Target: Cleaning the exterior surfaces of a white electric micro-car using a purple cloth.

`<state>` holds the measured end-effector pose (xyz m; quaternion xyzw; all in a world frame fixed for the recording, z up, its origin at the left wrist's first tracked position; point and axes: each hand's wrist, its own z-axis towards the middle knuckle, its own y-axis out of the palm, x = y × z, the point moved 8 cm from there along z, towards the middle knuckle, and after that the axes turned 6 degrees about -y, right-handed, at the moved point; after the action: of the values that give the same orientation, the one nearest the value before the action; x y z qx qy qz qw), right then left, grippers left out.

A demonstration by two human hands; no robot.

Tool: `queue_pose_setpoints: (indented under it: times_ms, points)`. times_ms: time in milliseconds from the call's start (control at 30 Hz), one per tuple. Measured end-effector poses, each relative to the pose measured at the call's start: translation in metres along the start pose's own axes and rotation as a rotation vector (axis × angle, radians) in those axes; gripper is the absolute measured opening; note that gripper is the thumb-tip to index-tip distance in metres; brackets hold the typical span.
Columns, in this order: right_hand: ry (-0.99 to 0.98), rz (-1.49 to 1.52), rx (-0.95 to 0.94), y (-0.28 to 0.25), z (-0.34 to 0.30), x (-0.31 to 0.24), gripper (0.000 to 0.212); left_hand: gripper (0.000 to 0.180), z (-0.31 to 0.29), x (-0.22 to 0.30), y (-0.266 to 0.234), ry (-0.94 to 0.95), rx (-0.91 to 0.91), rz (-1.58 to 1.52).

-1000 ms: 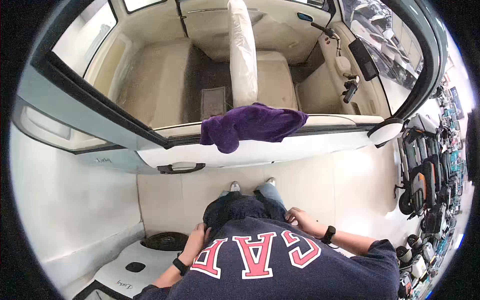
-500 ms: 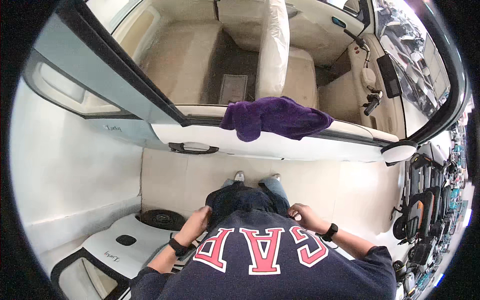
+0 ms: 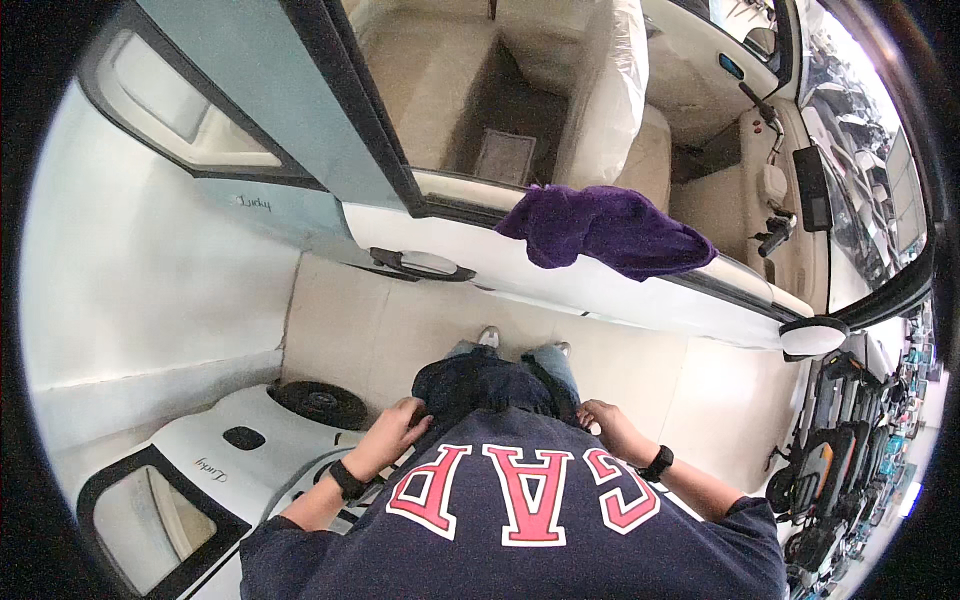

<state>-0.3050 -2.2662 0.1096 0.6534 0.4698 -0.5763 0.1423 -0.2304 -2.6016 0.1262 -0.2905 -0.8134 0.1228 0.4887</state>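
My left hand (image 3: 398, 428) is at the left side of my waist, its fingers curled against the edge of a dark garment (image 3: 470, 385). Whatever lies between those fingers is hidden. On the other side, my right hand (image 3: 606, 426) is bent in beside the same garment, fingers closed; a small pale spot shows by the fingertips, too small to name. A crumpled purple cloth (image 3: 610, 230) hangs over the window sill of a small white and pale-blue vehicle's door (image 3: 540, 290) in front of me, apart from both hands.
The vehicle door has a handle (image 3: 425, 264) and a round side mirror (image 3: 813, 338). Inside are beige seats, one plastic-covered (image 3: 610, 100), and a handlebar (image 3: 775, 180). Another white vehicle (image 3: 220, 450) stands close behind at left. Several parked scooters (image 3: 830, 450) line the right.
My view has turned and shifted, so the vehicle and purple cloth appear tilted and farther right. My left hand's fingers have shifted slightly at the garment's edge; my right hand stays about where it was.
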Motion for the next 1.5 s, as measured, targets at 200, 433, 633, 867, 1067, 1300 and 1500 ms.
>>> queue_pose_setpoints:
  times_ms: [200, 433, 633, 867, 1067, 1300, 1500]
  points:
    - [0.026, 0.016, 0.005, 0.006, 0.007, -0.008, 0.025, 0.025, -0.003, -0.017, 0.005, 0.041, -0.011, 0.117]
    - [0.071, 0.033, -0.135, 0.009, 0.007, 0.017, 0.026, 0.025, -0.009, -0.016, 0.012, 0.021, -0.026, 0.085]
    - [0.119, 0.018, -0.16, 0.004, 0.009, 0.03, 0.037, 0.029, -0.008, -0.015, 0.018, -0.103, 0.083, 0.062]
    - [-0.15, -0.332, -0.245, -0.011, 0.021, -0.005, 0.044, 0.031, -0.008, -0.008, 0.03, -0.067, 0.078, 0.177]
    - [0.028, -0.302, -0.379, -0.005, 0.016, 0.012, 0.04, 0.022, -0.004, -0.018, 0.057, 0.059, 0.057, 0.238]
    - [0.017, -0.254, -0.307, -0.004, 0.015, -0.004, 0.037, 0.02, -0.001, 0.011, 0.037, 0.139, -0.041, 0.232]
    - [0.073, -0.15, -0.363, 0.007, 0.031, -0.001, 0.043, 0.02, 0.0, 0.007, -0.003, 0.234, -0.036, 0.185]
